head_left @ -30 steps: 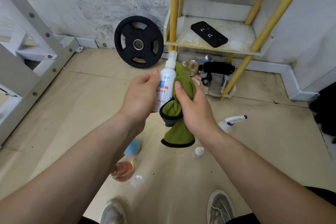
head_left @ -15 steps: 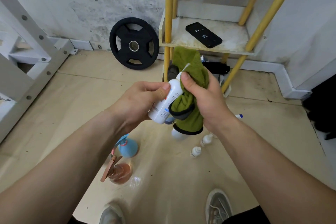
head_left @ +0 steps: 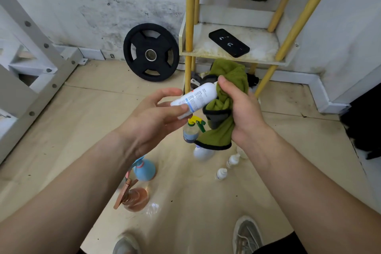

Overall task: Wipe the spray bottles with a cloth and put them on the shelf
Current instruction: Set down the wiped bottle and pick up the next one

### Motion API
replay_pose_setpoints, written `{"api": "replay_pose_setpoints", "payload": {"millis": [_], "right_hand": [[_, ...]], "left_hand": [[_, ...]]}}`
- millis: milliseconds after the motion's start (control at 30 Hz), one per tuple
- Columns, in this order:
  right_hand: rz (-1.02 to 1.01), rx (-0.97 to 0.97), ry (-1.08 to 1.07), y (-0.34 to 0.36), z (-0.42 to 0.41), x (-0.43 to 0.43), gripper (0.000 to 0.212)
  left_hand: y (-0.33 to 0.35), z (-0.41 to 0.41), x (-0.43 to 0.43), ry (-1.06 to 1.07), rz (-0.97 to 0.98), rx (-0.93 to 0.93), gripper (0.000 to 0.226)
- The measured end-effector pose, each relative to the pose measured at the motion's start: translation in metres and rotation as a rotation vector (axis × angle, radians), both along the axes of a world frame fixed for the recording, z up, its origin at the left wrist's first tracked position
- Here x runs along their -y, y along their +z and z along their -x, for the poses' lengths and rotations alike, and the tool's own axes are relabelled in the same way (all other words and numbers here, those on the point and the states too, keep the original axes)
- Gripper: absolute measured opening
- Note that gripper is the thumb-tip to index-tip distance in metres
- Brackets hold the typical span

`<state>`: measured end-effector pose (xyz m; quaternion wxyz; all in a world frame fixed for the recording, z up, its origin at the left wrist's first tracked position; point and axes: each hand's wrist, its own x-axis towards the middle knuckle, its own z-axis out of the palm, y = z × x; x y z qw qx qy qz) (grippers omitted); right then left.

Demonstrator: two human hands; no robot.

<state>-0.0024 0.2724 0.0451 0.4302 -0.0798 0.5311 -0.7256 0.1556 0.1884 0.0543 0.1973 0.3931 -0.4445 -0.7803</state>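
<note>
Label [head_left: 195, 98] (print unreadable), left hand [head_left: 152, 118] holding white bottle [head_left: 206, 90], right hand [head_left: 242, 111] gripping green cloth [head_left: 221, 132]

Home gym corner; weight plate [head_left: 151, 52], white rack frame [head_left: 31, 64], scuffed wall [head_left: 103, 6]

- The green cloth [head_left: 228, 80], bunched in the right hand [head_left: 243, 109], is covering the nozzle end of the white spray bottle [head_left: 195, 97]; the label print is showing too small to read
- The left hand [head_left: 152, 117] is hiding the bottle's base behind its fingers
- The cloth's hem is covering the top of a white floor bottle [head_left: 201, 153]; the yellow-triggered bottle [head_left: 190, 132] is peeking out only in part between hand and cloth
- The left forearm [head_left: 92, 171] is hiding part of the blue bottle [head_left: 145, 168]
- The bottom edge is cutting off both shoes [head_left: 246, 237]
</note>
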Motion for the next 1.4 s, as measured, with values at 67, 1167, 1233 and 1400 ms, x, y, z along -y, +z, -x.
{"api": "replay_pose_setpoints", "payload": {"millis": [67,1167,1233,1400], "right_hand": [[-0.004,0.023,-0.002,0.001,0.003,0.0,0.031],[0.077,0.108,0.071,0.0,0.03,-0.001,0.045],[0.091,0.113,0.149,0.007,0.029,-0.005,0.043],[0.086,0.109,0.375,0.018,0.021,-0.009,0.033]], "left_hand": [[-0.003,0.002,-0.001,0.03,0.011,-0.04,0.028],[0.0,0.003,-0.008,-0.221,0.125,0.055,0.05],[0.005,0.0,-0.001,-0.272,0.056,0.072,0.046],[0.004,-0.001,-0.002,-0.31,-0.061,-0.004,0.042]]}}
